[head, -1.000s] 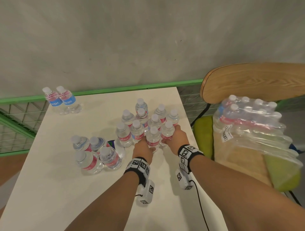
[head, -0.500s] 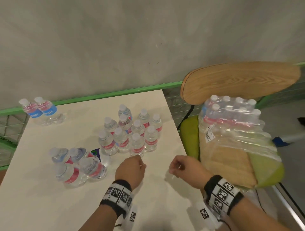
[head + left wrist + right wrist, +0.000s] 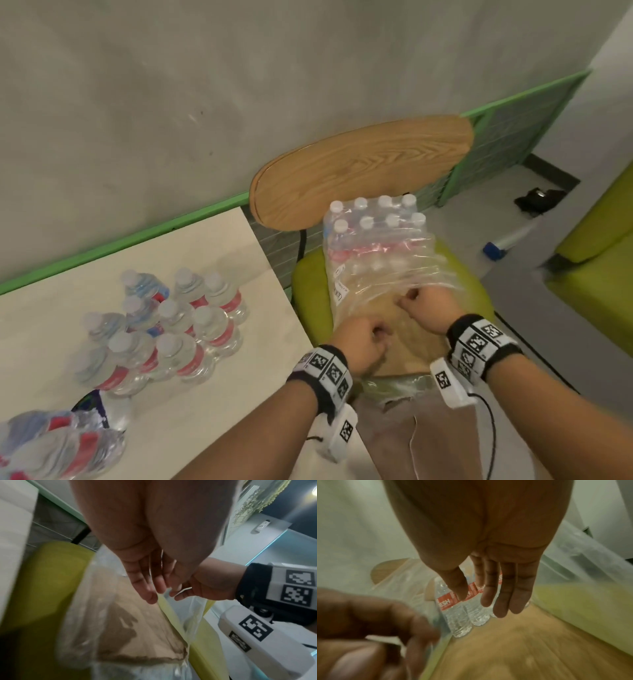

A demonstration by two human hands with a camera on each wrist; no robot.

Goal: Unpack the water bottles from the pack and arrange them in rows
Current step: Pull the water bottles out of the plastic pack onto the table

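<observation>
The shrink-wrapped pack of water bottles (image 3: 375, 236) lies on a green chair seat (image 3: 308, 294), with several white-capped bottles left at its far end. Loose clear wrap (image 3: 394, 274) covers the emptied near part and a brown cardboard base (image 3: 407, 353). My left hand (image 3: 371, 334) is at the wrap's near opening, fingers curled on the film (image 3: 96, 615). My right hand (image 3: 414, 301) reaches in beside it, its fingers (image 3: 503, 601) straight and pointing at the red-labelled bottles (image 3: 452, 608), apart from them. On the white table (image 3: 205, 246) stands a tight group of bottles (image 3: 191, 329).
More bottles (image 3: 58, 445) lie on their sides at the table's near left corner. The chair's wooden backrest (image 3: 359, 164) rises behind the pack. A green rail (image 3: 137, 240) runs along the table's far edge below a grey wall. Grey floor lies to the right.
Both hands have let go of the standing bottles on the table and moved right to the pack on the chair. The view has swung right with them.
</observation>
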